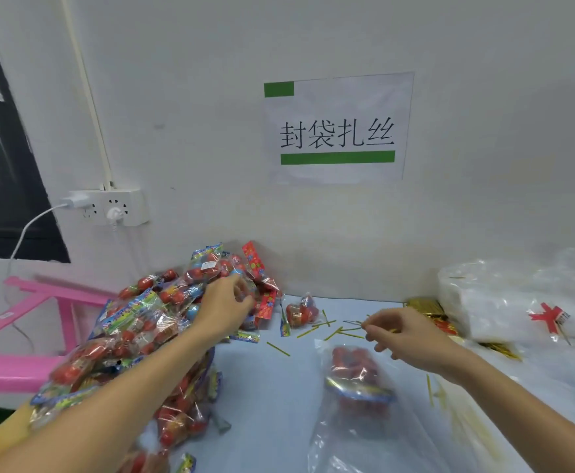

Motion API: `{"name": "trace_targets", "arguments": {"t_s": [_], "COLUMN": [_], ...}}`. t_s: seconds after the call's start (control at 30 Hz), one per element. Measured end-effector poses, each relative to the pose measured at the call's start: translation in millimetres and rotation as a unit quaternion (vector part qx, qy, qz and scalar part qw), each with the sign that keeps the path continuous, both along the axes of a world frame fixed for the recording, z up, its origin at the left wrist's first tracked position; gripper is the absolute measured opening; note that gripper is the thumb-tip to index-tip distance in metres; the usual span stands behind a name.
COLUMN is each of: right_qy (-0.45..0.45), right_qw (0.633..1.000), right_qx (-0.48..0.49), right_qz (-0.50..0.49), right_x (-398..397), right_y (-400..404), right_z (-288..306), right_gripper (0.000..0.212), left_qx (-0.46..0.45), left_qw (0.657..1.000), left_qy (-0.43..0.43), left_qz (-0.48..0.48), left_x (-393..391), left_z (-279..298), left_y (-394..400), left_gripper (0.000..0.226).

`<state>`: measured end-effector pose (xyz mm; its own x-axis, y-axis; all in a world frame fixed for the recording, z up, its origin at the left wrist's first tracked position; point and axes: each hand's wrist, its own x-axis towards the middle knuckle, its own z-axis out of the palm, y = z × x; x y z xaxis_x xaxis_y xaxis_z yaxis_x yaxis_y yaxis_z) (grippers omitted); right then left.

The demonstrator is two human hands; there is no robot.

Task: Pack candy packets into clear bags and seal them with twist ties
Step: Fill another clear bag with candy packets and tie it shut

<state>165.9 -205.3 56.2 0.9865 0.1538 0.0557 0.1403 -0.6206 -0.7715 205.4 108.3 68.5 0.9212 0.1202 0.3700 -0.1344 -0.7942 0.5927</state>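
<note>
A big heap of candy packets (136,332), red sweets in clear wrap with colourful headers, covers the table's left side up to the wall. My left hand (226,307) reaches into the far part of the heap with curled fingers on a packet. My right hand (405,332) hovers over the scattered yellow-green twist ties (340,332) and pinches one between thumb and fingertips. A clear bag (357,380) with a candy packet inside lies flat on the table below my right hand. One sealed small bag of candy (301,312) lies near the wall.
A stack of clear bags (504,302) with a red tie sits at the far right, gold ties (426,308) beside it. More ties lie at right (431,390). A pink frame (40,302) stands left of the table. A socket strip with cables (115,206) hangs on the wall.
</note>
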Motion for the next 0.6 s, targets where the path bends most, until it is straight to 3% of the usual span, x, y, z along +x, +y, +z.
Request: {"name": "trace_targets", "arguments": {"t_s": [0.2,0.43,0.6], "right_qy": [-0.039,-0.051,-0.039], "right_qw": [0.998,0.996,0.995], "right_qx": [-0.026,-0.005,0.015], "right_qz": [0.036,0.074,0.095], "right_x": [53.5,118.9,155.3], "right_y": [59.4,137.2,184.6], "right_z": [11.1,22.3,21.4], "right_gripper": [0.016,0.028,0.042], "left_qx": [0.164,0.126,0.085], "left_qw": [0.975,0.960,0.968], "left_qy": [-0.052,0.154,0.125], "left_qz": [0.141,0.198,0.199], "left_x": [58.0,99.4,111.8], "left_z": [7.2,11.0,3.9], "left_y": [44.0,67.7,71.6], "left_gripper": [0.038,0.106,0.079]}}
